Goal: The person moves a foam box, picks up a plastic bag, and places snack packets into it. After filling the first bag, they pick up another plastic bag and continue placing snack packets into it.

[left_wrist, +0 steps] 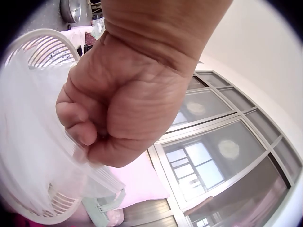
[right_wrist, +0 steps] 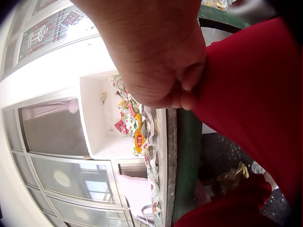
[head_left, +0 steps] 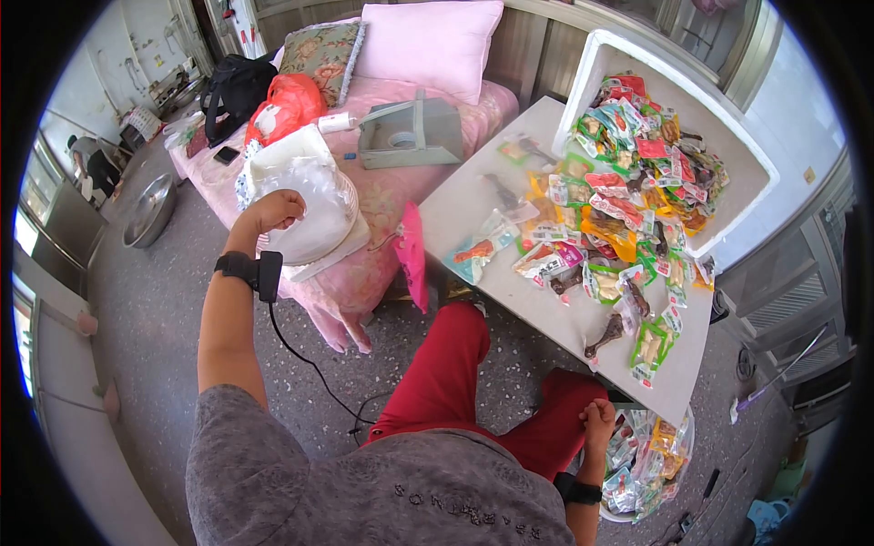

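Observation:
Over a white slatted basket (left_wrist: 64, 216) lined with clear plastic bags (head_left: 314, 196), the left hand (head_left: 276, 210) pinches thin clear plastic between thumb and forefinger. The left wrist view shows the other fingers of that hand (left_wrist: 123, 99) curled in, with the film (left_wrist: 28, 132) beside and below them. By the thigh in red trousers (right_wrist: 251, 75), the right hand (right_wrist: 161, 71) hangs loosely curled near the table's edge, with nothing seen in it. In the head view the right hand (head_left: 598, 420) is beside a basket of packets (head_left: 651, 460).
Packaged snacks (head_left: 610, 218) spread over the table (head_left: 473, 200) from a tipped foam box (head_left: 760, 168). On the pink-covered bed are a grey-green holder (head_left: 410, 136), a red bag (head_left: 289, 100), a phone (head_left: 227, 156) and pillows (head_left: 428, 45). A cable (head_left: 314, 369) trails from the left wrist.

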Demonstrator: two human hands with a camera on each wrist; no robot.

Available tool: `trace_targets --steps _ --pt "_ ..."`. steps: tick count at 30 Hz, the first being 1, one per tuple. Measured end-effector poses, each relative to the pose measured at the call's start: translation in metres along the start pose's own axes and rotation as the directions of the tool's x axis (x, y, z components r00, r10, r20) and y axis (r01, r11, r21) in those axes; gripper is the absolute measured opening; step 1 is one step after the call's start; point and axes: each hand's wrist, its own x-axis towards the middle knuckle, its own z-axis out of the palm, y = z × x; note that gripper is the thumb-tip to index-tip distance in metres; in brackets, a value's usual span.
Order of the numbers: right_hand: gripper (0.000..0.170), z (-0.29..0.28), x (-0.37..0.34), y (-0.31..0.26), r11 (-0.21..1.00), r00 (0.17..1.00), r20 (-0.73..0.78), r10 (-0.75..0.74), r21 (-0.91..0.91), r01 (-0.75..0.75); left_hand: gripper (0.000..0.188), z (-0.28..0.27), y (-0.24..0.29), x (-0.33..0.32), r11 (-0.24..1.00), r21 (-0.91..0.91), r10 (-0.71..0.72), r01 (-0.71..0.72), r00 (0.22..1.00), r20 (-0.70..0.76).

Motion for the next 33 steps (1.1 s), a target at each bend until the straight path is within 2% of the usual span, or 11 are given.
trace_targets --steps 5,8,11,14,17,20,21,23,29,32,33 --pt "0.007 0.0 0.0 -0.001 1.0 1.0 -0.003 -0.001 -0.018 0.001 0.002 -0.001 -0.001 0.001 0.987 0.158 0.032 -0.025 0.999 -0.042" --pt "0.007 0.0 0.0 -0.002 1.0 1.0 0.001 -0.005 -0.014 0.005 0.002 0.002 0.005 -0.002 0.926 0.378 0.086 -0.025 0.985 -0.147" --pt "0.007 0.001 -0.001 -0.004 1.0 1.0 -0.002 -0.01 -0.025 0.01 0.003 0.004 0.016 -0.008 0.908 0.418 0.092 0.028 0.96 -0.265" --pt "0.007 0.003 -0.002 -0.006 0.999 1.0 -0.004 -0.012 -0.03 0.012 0.005 0.0 0.011 -0.003 0.864 0.494 0.278 -0.094 0.908 -0.314" --pt "0.007 0.001 -0.001 -0.003 1.0 1.0 -0.003 -0.007 -0.023 0.007 0.008 -0.001 0.017 -0.005 0.797 0.598 0.333 -0.085 0.888 -0.318" --pt "0.007 0.0 0.0 -0.001 1.0 1.0 -0.006 -0.006 -0.029 0.006 0.008 0.0 0.01 -0.003 0.613 0.768 0.619 -0.187 0.717 -0.32" --pt "0.006 0.001 0.0 0.0 0.999 1.0 -0.009 -0.009 -0.033 0.008 0.009 0.0 0.012 -0.005 0.594 0.791 0.608 -0.145 0.725 -0.324" --pt "0.006 0.001 0.0 -0.001 0.999 1.0 -0.012 -0.008 -0.035 0.008 0.01 0.002 0.021 -0.01 0.552 0.832 0.586 -0.062 0.738 -0.334" --pt "0.007 0.0 0.0 0.0 0.999 1.0 -0.002 -0.006 -0.041 0.006 0.011 0.013 0.043 -0.03 0.521 0.852 0.665 0.039 0.606 -0.435" --pt "0.008 0.0 0.001 0.0 0.999 1.0 0.0 -0.008 -0.031 0.008 0.013 0.014 0.049 -0.035 0.58 0.813 0.706 -0.047 0.527 -0.473" --pt "0.008 0.0 0.001 0.0 1.0 1.0 0.004 -0.005 -0.027 0.005 0.013 0.017 0.056 -0.04 0.641 0.763 0.664 -0.086 0.561 -0.494"
